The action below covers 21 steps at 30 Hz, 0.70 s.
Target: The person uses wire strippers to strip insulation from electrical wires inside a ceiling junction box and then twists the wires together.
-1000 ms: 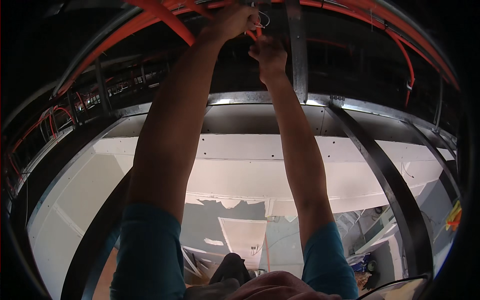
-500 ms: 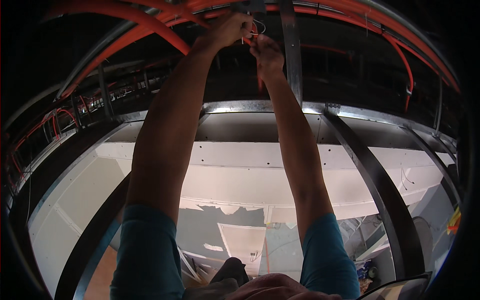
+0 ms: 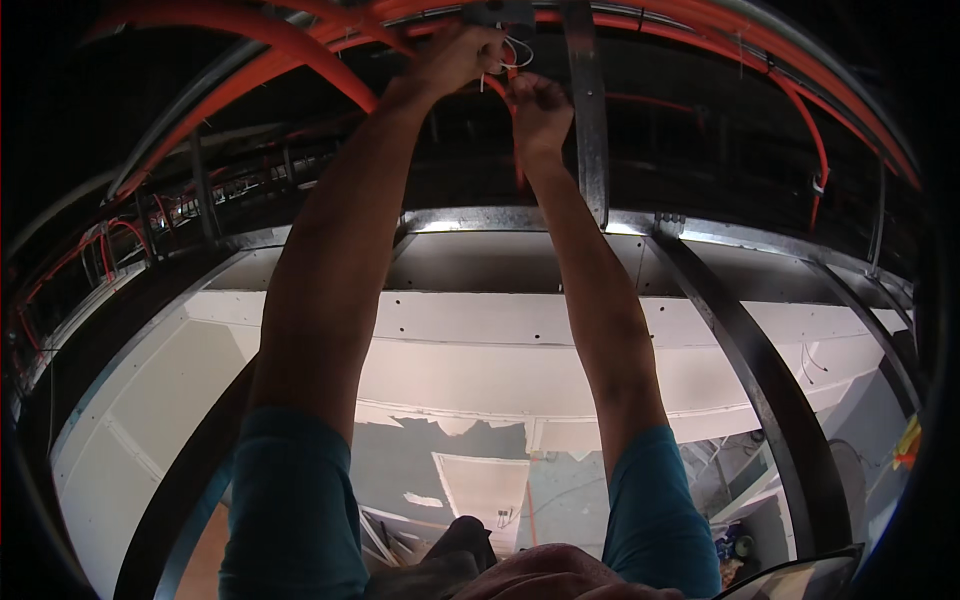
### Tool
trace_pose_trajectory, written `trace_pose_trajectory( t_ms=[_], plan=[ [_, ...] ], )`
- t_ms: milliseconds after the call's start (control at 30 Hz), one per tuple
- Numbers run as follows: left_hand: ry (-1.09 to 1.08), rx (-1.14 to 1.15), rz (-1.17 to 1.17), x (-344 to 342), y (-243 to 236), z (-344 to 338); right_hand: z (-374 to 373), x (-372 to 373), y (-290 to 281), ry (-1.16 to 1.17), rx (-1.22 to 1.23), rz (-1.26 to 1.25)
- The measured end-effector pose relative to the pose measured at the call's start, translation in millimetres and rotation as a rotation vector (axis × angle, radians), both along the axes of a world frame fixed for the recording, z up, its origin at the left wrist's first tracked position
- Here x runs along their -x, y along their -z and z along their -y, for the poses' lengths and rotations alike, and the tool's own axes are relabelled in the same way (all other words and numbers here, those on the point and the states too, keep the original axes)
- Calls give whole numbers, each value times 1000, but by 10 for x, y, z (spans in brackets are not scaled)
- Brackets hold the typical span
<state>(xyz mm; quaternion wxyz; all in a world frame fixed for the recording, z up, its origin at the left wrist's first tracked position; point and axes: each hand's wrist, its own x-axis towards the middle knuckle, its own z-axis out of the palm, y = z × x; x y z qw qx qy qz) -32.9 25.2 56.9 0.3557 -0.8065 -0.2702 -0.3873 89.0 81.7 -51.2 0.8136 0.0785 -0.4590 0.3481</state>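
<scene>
Both my arms reach up to the top of the view, below a dark grey box [image 3: 500, 12]. My left hand [image 3: 465, 62] is closed in a pinch on a thin white wire [image 3: 520, 50], which loops out to the right of the fingers. A short white end hangs below them. Just right of it and slightly lower, my right hand [image 3: 543, 108] has its fingers curled together beside an orange strand. What is between those fingertips is too small to tell. An orange conduit [image 3: 519, 165] runs down behind the hands.
Thick orange conduits [image 3: 300, 45] cross overhead. A metal upright [image 3: 588, 120] stands close to the right of my right hand. A metal rail [image 3: 480, 217] runs across below the hands, with dark studs [image 3: 760, 400] curving down from it. Pale boards [image 3: 460, 370] lie farther below.
My right hand has moved slightly right and down, away from the left hand, and its fingers have shifted. My left hand stays at the white wire. The view has tilted a little.
</scene>
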Motion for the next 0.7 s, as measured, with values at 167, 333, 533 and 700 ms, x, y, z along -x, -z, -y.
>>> trace_pose_trajectory(
  t_ms=[167, 333, 533, 700],
  plan=[
    [-105, 59, 36, -94, 32, 128, 40, -119, 32, 937, -129, 71],
    [7, -15, -151, 108, -100, -78, 94, -220, -32, 1204, -347, 150],
    [93, 115, -94, 55, -131, -84, 176, -420, -205, 1208, -425, 282],
    [75, 384, -7, 21, -147, 133, 185, -468, -241, 1226, -355, 463]
  ],
)
